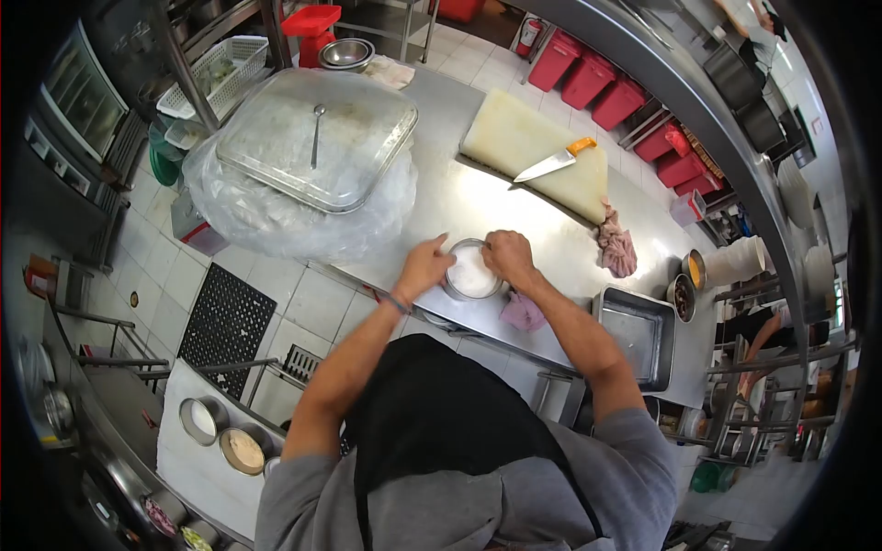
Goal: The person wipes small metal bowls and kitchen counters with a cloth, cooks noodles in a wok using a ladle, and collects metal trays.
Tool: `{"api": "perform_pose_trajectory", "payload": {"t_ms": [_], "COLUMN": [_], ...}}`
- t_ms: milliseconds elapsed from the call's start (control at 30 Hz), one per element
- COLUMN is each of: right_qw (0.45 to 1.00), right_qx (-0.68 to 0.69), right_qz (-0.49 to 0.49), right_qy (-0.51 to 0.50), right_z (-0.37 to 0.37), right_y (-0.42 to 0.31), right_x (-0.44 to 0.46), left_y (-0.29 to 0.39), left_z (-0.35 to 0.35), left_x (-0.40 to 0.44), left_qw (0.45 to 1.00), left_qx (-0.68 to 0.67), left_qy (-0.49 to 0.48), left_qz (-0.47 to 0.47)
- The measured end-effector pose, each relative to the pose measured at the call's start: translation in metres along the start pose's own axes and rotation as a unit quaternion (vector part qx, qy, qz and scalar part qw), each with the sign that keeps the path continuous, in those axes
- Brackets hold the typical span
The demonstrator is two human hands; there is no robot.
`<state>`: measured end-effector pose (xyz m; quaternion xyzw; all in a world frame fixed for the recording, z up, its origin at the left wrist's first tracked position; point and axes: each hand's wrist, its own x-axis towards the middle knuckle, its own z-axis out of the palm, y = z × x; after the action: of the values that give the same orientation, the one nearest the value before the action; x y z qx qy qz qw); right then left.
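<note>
A round metal container [472,292] filled with a white substance [473,272] stands near the front edge of the steel table [432,197]. My left hand [427,268] is at its left rim, fingers apart and stretched out. On the opposite side, my right hand [507,254] has its fingers curled over the rim; the fingertips are partly hidden. A purple cloth [523,313] lies just below my right wrist. Farther back, a knife [556,163] with an orange handle rests on a thick cutting board [514,133].
To the left, a metal tray [276,138] bearing a spoon [317,138] lies on plastic wrapping [266,220]. A pink rag [616,246] and a deep steel pan [669,344] are on the right. Red bins [588,81] line the floor behind. Another person [772,326] is at far right.
</note>
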<state>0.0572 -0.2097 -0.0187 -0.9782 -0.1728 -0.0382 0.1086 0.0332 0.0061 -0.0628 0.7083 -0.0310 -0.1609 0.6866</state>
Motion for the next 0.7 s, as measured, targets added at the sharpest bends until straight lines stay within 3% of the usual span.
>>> {"api": "perform_pose_trajectory", "payload": {"t_ms": [33, 100, 233, 333, 533, 700], "right_qw": [0.999, 0.994, 0.992, 0.997, 0.996, 0.995], "right_qx": [0.006, 0.019, 0.023, 0.022, -0.019, -0.064], "right_qz": [0.033, 0.105, 0.127, 0.070, -0.026, -0.049], "right_qy": [0.009, 0.015, 0.014, 0.013, -0.079, -0.063], "right_z": [0.001, 0.004, -0.002, 0.000, -0.020, -0.009], "right_y": [-0.001, -0.006, -0.013, -0.006, -0.001, -0.002], "right_x": [0.000, -0.011, -0.013, -0.004, 0.010, 0.014], "left_y": [-0.005, -0.014, 0.004, 0.006, 0.012, 0.027], "left_z": [0.009, 0.037, 0.052, 0.042, 0.010, 0.004], "left_x": [-0.015, -0.041, -0.050, -0.041, -0.019, -0.010], "left_qw": [0.997, 0.995, 0.986, 0.990, 0.999, 0.996], "left_qx": [0.016, -0.034, -0.040, -0.013, 0.032, 0.044], "left_qy": [0.074, 0.095, 0.154, 0.123, -0.041, -0.083], "left_qz": [0.021, 0.020, 0.042, 0.067, 0.011, 0.007]}}
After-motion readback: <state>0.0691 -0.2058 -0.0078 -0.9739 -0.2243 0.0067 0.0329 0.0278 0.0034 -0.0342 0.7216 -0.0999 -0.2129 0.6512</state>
